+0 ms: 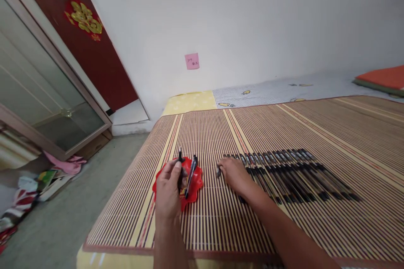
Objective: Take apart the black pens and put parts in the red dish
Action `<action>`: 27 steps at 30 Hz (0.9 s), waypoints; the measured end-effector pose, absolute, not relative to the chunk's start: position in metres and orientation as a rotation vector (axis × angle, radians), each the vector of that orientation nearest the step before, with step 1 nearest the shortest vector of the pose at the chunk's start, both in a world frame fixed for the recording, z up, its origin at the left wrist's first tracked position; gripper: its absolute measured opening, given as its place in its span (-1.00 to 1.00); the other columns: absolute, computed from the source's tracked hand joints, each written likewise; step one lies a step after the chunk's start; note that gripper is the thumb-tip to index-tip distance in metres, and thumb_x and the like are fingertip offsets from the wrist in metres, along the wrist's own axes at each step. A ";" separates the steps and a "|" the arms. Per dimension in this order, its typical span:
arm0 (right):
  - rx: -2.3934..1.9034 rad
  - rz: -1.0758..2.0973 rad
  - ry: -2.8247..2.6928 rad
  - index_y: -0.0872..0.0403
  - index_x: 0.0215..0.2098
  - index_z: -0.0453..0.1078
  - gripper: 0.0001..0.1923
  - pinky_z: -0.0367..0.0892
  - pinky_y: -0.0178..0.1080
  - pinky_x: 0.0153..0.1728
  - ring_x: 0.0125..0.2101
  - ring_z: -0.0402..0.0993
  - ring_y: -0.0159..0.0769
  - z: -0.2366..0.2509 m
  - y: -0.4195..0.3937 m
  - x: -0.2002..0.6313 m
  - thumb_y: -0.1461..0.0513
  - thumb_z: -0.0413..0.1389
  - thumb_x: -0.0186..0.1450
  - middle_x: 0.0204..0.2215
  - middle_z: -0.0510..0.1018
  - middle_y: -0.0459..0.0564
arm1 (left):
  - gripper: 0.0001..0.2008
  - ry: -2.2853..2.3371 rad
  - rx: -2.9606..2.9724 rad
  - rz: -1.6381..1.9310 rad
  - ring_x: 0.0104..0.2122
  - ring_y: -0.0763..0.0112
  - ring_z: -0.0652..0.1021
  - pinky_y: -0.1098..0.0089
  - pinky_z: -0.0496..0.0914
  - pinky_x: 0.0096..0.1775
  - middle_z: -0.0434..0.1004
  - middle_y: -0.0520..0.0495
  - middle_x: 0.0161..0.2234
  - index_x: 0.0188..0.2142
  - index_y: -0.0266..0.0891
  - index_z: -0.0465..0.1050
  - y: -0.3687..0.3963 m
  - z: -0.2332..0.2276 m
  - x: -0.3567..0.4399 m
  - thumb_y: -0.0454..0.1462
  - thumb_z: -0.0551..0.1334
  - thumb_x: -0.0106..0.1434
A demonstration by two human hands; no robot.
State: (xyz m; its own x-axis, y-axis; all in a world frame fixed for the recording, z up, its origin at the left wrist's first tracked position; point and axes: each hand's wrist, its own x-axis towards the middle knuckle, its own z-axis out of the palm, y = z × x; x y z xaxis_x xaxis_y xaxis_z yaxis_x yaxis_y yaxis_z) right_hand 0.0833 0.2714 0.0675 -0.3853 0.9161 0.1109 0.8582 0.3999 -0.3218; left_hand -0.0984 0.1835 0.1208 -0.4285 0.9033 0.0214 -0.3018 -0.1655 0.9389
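One bed was spread with a striped mat over patterned sheeting. On the mat lay one red scalloped tray and a row of dark pens; at far right, one orange-topped item.

Left grip pinched, right grip palm-down

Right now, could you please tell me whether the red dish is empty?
Not empty: a dark pen lies across the red dish, beside the left hand, which hides part of it.
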 end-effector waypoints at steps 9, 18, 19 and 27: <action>-1.725 0.290 -2.414 0.19 -0.12 0.47 -0.75 0.32 -0.22 -0.16 -0.14 0.55 -0.12 0.070 0.256 0.057 0.39 0.00 0.32 -0.16 0.58 0.23 | -0.69 1.210 0.859 1.664 -0.64 0.64 0.34 0.62 0.24 -0.59 0.44 0.11 -0.56 -0.19 -0.24 0.46 0.187 0.121 -0.089 -0.11 0.38 0.15; -1.261 0.937 -1.842 0.10 -0.18 0.50 -0.81 0.39 -0.22 -0.16 -0.20 0.55 -0.21 0.088 0.227 0.102 0.23 0.13 0.27 -0.21 0.62 0.07 | -0.71 1.177 0.981 1.496 -0.60 0.64 0.34 0.59 0.24 -0.53 0.40 0.10 -0.52 -0.16 -0.24 0.47 0.189 0.118 -0.074 -0.10 0.31 0.23; -1.221 0.989 -1.726 0.10 -0.22 0.50 -0.82 0.41 -0.22 -0.21 -0.26 0.55 -0.23 0.094 0.226 0.111 0.19 0.12 0.27 -0.28 0.62 0.05 | -0.71 1.170 1.008 1.460 -0.59 0.63 0.34 0.59 0.25 -0.52 0.40 0.10 -0.51 -0.16 -0.24 0.47 0.189 0.118 -0.071 -0.10 0.31 0.23; -0.994 0.872 -0.978 0.09 -0.26 0.49 -0.73 0.45 -0.30 -0.37 -0.40 0.51 -0.35 0.129 0.224 0.154 0.09 0.26 0.15 -0.38 0.59 -0.02 | -0.73 1.159 1.198 1.201 -0.50 0.58 0.35 0.56 0.23 -0.48 0.39 0.09 -0.47 -0.15 -0.21 0.51 0.187 0.120 -0.044 -0.11 0.31 0.23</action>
